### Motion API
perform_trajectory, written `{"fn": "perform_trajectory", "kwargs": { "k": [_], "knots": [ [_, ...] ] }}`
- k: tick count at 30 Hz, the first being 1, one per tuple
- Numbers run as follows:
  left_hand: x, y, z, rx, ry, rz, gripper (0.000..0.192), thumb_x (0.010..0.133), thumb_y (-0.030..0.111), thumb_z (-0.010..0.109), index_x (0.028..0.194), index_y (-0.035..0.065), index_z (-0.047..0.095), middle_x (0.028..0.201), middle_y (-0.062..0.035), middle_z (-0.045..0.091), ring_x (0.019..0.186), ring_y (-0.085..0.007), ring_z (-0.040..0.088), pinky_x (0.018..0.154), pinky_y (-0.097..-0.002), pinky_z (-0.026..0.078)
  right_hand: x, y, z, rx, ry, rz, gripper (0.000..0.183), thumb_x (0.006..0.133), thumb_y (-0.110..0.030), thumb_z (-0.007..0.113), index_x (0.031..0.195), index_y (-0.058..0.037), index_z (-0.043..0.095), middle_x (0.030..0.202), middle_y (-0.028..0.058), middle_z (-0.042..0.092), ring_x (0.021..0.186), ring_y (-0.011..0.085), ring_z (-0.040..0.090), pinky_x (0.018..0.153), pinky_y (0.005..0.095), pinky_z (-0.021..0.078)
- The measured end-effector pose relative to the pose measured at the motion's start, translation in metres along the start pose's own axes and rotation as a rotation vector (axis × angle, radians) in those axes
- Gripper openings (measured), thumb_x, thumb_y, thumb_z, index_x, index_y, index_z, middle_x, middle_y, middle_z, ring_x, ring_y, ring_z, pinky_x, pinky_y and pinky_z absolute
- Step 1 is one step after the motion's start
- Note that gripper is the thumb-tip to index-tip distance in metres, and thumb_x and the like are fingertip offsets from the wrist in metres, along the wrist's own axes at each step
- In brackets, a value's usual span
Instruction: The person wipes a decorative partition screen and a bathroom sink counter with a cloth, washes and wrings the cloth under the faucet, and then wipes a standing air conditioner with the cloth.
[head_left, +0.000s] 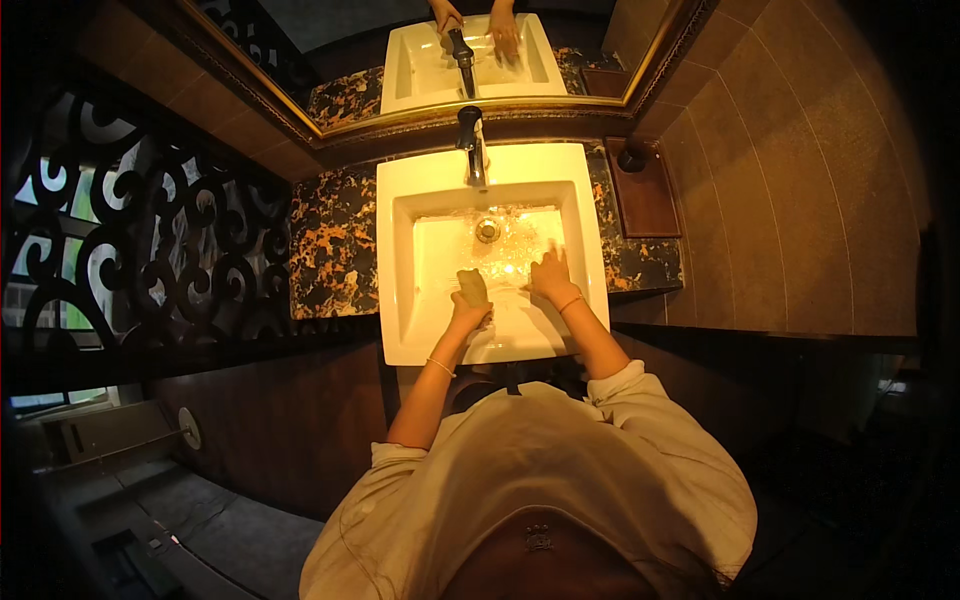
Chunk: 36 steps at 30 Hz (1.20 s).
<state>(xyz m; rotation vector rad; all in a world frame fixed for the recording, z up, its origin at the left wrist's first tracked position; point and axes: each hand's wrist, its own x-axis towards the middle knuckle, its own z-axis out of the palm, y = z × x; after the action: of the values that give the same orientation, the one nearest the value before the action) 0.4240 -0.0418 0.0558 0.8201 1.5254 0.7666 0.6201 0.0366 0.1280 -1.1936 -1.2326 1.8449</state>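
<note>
Before me is a white rectangular washbasin (397, 285) with rippling, glinting water in it. My left hand (469, 313) grips a small pale greenish item (472, 283), perhaps a cloth or sponge, low over the near left part of the basin. To the right, my right hand (553, 276) reaches into the basin with its fingers apart and nothing seen in it. Its fingertips are blurred by water and glare. A round metal drain (488, 229) lies at the far middle of the basin. Behind it stands a dark, shiny faucet (475, 154).
A dark marbled counter (334, 247) flanks the basin. On its right lies a brown tray (649, 202) with a small dark cup-like object (631, 159). A gold-framed mirror (480, 109) rises behind the faucet. A black scrollwork screen (150, 247) stands left, a tiled wall (765, 195) right.
</note>
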Motion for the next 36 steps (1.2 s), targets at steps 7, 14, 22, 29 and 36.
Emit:
{"fn": "perform_trajectory", "kwargs": {
  "k": [7,14,22,29,36],
  "knots": [
    [-0.059,0.085,0.018,0.484,-0.12,0.446,0.08,0.084,0.021,0.07,0.137,-0.0113,0.02,0.113,-0.0316,0.057,0.107,-0.0442,0.06,0.089,-0.0434,0.051,-0.009,0.05,0.056,-0.165,0.293,0.001,0.066,0.094,-0.04,0.062,0.143,-0.0048,0.035,0.13,0.0214,0.053,0.12,0.0288,0.054,0.1,0.0361,0.0451],
    [-0.029,0.18,-0.059,0.05,-0.627,0.01,0.051,0.095,0.036,0.056,0.127,-0.0034,0.056,0.113,-0.0214,0.067,0.112,-0.0331,0.063,0.098,-0.0397,0.047,-0.076,0.05,-0.002,0.58,0.393,0.147,0.048,0.096,-0.034,0.059,0.131,-0.0056,0.042,0.109,0.0134,0.06,0.091,0.0214,0.065,0.073,0.0338,0.0559],
    [-0.008,0.107,0.023,0.397,-0.133,0.403,0.058,0.092,0.048,0.061,0.14,0.0181,0.049,0.128,-0.0174,0.062,0.116,-0.0298,0.06,0.094,-0.054,0.047,-0.1,0.052,0.0,0.259,0.525,0.034,0.059,0.097,-0.023,0.057,0.146,-0.0065,0.028,0.106,0.0184,0.061,0.09,0.024,0.065,0.074,0.0365,0.0557],
    [-0.051,0.106,0.036,-0.369,-0.403,-0.226,0.043,0.094,0.034,0.063,0.128,0.0113,0.049,0.116,-0.01,0.062,0.1,-0.0207,0.067,0.08,-0.0317,0.055,-0.122,-0.091,0.014,-0.866,0.156,-0.193,0.068,0.089,-0.032,0.066,0.143,0.0013,0.04,0.119,0.0305,0.058,0.104,0.0426,0.059,0.095,0.0466,0.0463],
    [-0.103,0.129,-0.041,-0.452,0.025,-0.009,0.032,0.098,0.034,0.058,0.117,0.0084,0.056,0.099,-0.0076,0.064,0.085,-0.0187,0.066,0.069,-0.0313,0.055,-0.066,-0.147,-0.03,-1.018,-0.343,-0.022,0.039,0.099,-0.029,0.052,0.12,0.0021,0.062,0.094,0.0161,0.07,0.088,0.0274,0.067,0.08,0.0348,0.0544]
  ]
}}
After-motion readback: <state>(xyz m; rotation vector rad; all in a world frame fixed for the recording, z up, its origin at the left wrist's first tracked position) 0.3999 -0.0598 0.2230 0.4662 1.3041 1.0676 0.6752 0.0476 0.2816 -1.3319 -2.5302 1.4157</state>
